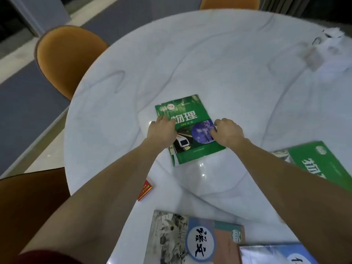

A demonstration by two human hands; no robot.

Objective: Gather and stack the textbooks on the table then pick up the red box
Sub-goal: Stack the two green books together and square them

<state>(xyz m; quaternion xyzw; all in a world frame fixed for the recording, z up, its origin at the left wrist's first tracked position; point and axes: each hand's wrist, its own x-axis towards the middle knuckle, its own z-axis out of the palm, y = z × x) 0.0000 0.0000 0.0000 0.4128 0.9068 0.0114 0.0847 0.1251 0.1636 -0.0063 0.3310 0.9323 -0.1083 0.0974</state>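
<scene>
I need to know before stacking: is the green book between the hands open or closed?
Closed. The green book lies flat with its front cover up, and no inner pages are spread.

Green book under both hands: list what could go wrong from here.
1. Both hands, left and right, only press on the green book's side edges, so it may slip when lifted.
2. The left forearm passes right over the red box near the table edge; pulling back could knock it off.
3. The other books are scattered: a second green one and a grey one. A hasty stack may slide.
</scene>
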